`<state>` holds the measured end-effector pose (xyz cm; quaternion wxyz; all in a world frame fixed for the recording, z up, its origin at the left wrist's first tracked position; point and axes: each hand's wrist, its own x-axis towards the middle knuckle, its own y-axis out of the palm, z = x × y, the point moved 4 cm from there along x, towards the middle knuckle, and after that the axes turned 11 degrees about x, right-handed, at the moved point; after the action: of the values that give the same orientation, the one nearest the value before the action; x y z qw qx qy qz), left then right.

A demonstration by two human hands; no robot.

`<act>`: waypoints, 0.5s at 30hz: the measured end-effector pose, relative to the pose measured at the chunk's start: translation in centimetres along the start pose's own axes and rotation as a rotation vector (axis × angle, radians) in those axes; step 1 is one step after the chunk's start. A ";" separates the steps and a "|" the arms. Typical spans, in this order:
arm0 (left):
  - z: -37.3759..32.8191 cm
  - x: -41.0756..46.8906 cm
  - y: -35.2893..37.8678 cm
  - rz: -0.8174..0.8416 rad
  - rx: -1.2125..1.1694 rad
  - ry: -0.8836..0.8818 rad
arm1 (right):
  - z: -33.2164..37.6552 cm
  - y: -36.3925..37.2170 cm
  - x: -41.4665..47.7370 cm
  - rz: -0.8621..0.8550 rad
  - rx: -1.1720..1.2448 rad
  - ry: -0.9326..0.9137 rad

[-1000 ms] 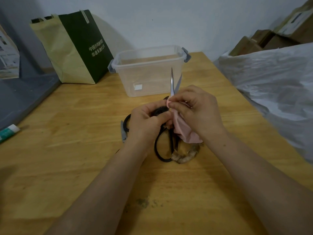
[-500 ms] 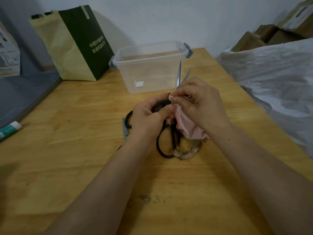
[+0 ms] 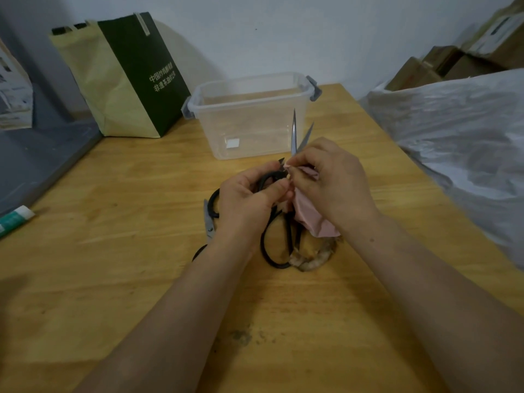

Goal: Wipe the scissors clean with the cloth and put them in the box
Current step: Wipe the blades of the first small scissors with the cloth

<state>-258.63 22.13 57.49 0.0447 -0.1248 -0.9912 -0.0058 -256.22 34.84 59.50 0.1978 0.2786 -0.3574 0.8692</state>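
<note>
My left hand [image 3: 245, 204] grips the black handles of a pair of scissors [image 3: 295, 134], whose two steel blades point up and slightly apart in front of the box. My right hand [image 3: 330, 181] pinches a pink cloth [image 3: 310, 217] around the base of the blades; the rest of the cloth hangs below my palm. The clear plastic box [image 3: 249, 109] with grey latches stands open just behind my hands. More black-handled scissors [image 3: 275, 245] lie on the table under my hands, partly hidden.
A green and tan paper bag [image 3: 124, 75] stands back left of the box. A tube [image 3: 15, 217] lies at the left table edge. Crumpled white plastic sheeting [image 3: 459, 143] covers the right side, with cardboard boxes [image 3: 453, 63] behind. The wooden table [image 3: 113, 251] carries a dark stain near me.
My hands have stayed together at the base of the blades, shifting slightly right and away from me. The blades stay a little apart and the cloth stays low on them.
</note>
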 end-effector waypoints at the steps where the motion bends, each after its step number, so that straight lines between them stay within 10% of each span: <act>1: 0.0 0.0 0.0 -0.007 -0.014 -0.005 | 0.0 0.1 0.0 0.018 0.032 0.010; 15: 0.1 -0.1 -0.1 -0.028 -0.050 -0.018 | -0.5 0.1 0.2 0.024 0.194 0.125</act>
<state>-258.56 22.06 57.37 0.0327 -0.1119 -0.9927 -0.0303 -256.63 35.17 59.23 0.1817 0.2373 -0.2618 0.9177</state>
